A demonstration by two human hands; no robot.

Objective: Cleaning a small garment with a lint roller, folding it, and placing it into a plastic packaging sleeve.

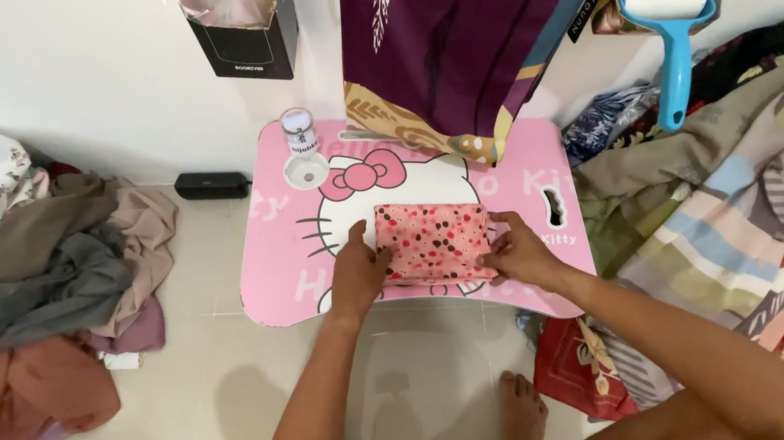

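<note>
A folded pink cloth with dark and red dots (432,240) lies on a small pink lap table (272,266) with a cartoon cat picture. My left hand (357,275) presses on the cloth's left edge, fingers flat on it. My right hand (514,250) pinches the cloth's right lower corner. A small clear bottle (300,131) stands at the table's back left, above a round cup recess (306,170).
A heap of grey, beige and rust clothes (38,287) lies on the floor at left. Striped and patterned fabrics (742,194) pile at right. A purple cloth (449,41) hangs over the table's back. A blue lint roller (670,32) and a black box (246,27) are near the wall. My foot (521,415) rests below the table.
</note>
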